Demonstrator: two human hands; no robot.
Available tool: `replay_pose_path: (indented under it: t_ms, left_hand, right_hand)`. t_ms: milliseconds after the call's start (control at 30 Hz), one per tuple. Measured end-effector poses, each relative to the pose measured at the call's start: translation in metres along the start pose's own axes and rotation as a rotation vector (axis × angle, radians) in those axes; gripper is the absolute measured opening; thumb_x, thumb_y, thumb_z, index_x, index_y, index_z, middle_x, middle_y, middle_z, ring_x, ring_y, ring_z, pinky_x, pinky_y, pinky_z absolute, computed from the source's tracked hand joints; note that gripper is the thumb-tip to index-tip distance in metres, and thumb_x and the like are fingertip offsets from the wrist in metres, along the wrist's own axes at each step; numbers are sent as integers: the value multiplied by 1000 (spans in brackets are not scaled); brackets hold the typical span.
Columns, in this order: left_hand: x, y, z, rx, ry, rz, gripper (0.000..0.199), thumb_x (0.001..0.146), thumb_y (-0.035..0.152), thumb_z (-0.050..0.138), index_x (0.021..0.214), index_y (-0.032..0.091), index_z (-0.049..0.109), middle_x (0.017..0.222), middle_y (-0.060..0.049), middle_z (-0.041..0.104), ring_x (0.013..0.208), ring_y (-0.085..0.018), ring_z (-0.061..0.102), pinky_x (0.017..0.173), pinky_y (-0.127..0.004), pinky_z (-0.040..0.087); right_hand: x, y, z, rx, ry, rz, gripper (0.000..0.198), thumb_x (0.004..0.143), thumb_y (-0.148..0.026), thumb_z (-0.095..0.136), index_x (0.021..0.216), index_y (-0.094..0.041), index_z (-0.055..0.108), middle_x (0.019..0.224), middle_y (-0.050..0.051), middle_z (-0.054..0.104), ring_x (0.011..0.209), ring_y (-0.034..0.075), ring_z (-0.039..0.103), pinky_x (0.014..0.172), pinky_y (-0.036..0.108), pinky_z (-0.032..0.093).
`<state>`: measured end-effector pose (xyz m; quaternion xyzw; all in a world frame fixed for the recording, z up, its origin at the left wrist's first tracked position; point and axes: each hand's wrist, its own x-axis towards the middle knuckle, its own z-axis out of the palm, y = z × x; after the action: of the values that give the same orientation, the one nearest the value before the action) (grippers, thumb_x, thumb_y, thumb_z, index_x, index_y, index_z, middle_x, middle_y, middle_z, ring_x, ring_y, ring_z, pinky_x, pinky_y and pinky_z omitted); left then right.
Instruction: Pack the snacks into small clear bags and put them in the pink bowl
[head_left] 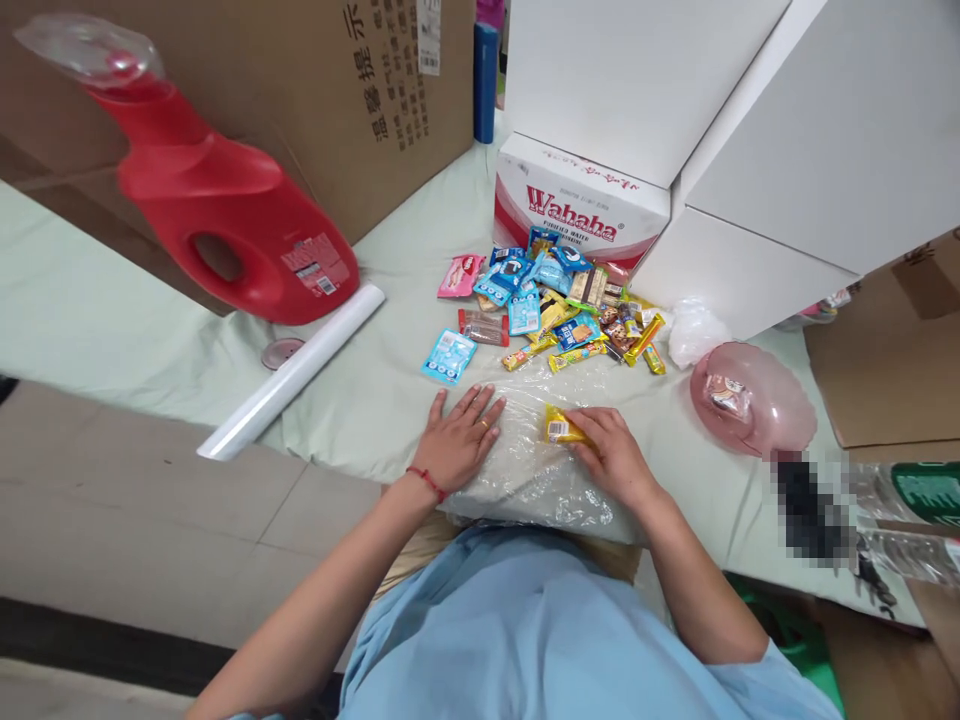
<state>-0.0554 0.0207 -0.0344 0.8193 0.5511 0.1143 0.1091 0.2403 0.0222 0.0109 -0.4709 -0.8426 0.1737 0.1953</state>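
My right hand [611,452] grips a yellow snack packet [561,426] with a white barcode label, just above a sheet of clear plastic wrap [517,470]. Flat on the left edge of that wrap lies my left hand [459,440], fingers spread, holding nothing. Beyond both hands is a heap of wrapped snacks: blue packets [506,278], a pink packet [460,276], a brown packet [484,327] and yellow bars [577,357]. One light-blue packet [448,357] lies apart, close to my left fingertips.
A white roll [292,372] and a red detergent jug [240,220] stand left. Behind the snacks is a Wahaha carton [581,190]. On the right are a pink bowl [787,410] with a packet inside, a crumpled white bag [696,332] and plastic bottles [915,555].
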Motion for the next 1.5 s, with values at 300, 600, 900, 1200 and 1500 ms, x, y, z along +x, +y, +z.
replay_pose_path:
  t_ms: [300,600,900,1200,1500]
  left_hand:
    - [-4,-9,1,-37,96,16,52,105,35,37,157,30,43,169,-10,31,156,-29,32,126,-62,15]
    - [-78,-19,-19,-244,-27,400,67,82,9,49,147,23,48,162,-11,46,155,-24,35,129,-55,18]
    - [-56,-29,-23,-393,-35,282,30,103,26,43,117,27,69,129,-6,74,125,-19,65,117,-43,40]
    - [36,-24,-26,-177,12,-176,27,92,39,52,94,20,72,93,-11,73,98,-31,63,91,-47,49]
    - [19,-31,-31,-252,376,-225,35,75,23,59,110,21,67,115,-10,63,115,-31,56,104,-48,43]
  right_hand:
    - [25,-25,30,-95,-153,-92,51,96,-22,63,147,-24,56,146,15,57,131,33,50,110,58,43]
    - [-61,7,-30,133,-198,-233,50,93,-39,72,139,-24,57,134,16,62,124,31,58,101,49,54]
    - [-69,13,-12,222,-38,-153,19,102,-18,55,112,-25,69,103,8,74,95,21,68,85,37,56]
    - [-2,52,-30,134,-195,311,24,98,-34,55,106,-20,73,89,5,76,77,20,68,71,28,49]
    - [72,45,-38,-186,-143,181,38,99,-34,55,131,-16,66,126,15,67,118,28,61,103,36,45]
